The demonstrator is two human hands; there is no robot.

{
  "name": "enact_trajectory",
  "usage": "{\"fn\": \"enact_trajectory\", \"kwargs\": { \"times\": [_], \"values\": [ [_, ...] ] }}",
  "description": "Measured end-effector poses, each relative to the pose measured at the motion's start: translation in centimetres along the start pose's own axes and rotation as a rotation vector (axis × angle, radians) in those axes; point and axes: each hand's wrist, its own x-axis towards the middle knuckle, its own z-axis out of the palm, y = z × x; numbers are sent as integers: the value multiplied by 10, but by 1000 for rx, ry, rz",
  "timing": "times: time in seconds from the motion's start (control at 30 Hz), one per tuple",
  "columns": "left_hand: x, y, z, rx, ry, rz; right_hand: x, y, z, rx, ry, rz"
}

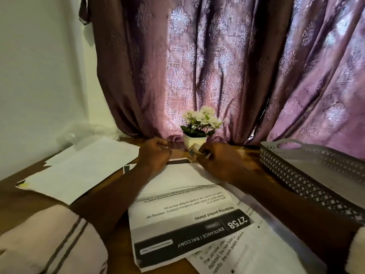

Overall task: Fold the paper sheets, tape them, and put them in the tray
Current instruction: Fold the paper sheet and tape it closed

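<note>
Fingers (162, 143) of the left hand (153, 155) were curled in, with the thumb laid against the forefinger. Whether anything thin was pinched there could not be told. Fingers (205, 150) of the right hand (219, 163) were bent round a small roll of tape (192, 152), blurred, which stuck out from them toward the left hand. Both sets of fingers were close together above the far edge of a folded paper sheet (177, 180), with a strip of bare wooden table (178, 154) showing between them.

The folded paper sheet lay directly beneath and nearer than the fingers, running back along both forearms. Its plain white flap lay closest to the fingers, and its printed face with a black band reading "2758" lay nearer the person. A second printed sheet (256, 254) lay partly under it, below the right forearm.

Left of the left fingers, a loose pile of white sheets (85, 171) lay flat on the table, well apart from the hand. Right of the right fingers stood a grey perforated tray (296, 175), near the right wrist and not touching it. What it contained could not be told.

Just beyond the fingers, between the two hands, stood a white pot of white flowers (194, 140), with a patterned purple curtain (217, 66) hanging behind it. A pale striped sleeve (49, 244) covered the left arm above the elbow.
</note>
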Motion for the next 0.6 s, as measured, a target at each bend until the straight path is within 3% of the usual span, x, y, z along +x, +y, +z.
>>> {"fn": "enact_trajectory", "kwargs": {
  "times": [0.1,0.23,0.37,0.6],
  "values": [
    [1,4,-1,-103,23,-70,35,-27,6,-148,-140,-26],
    [-1,7,0,-205,32,-96,66,-49,39,-314,-187,-30],
    [0,2,0,-156,-7,-36,80,-55,66,-490,-207,-61],
    [-1,1,-3,-92,-125,153,55,-27,28,-80,-135,85]
  ]
}}
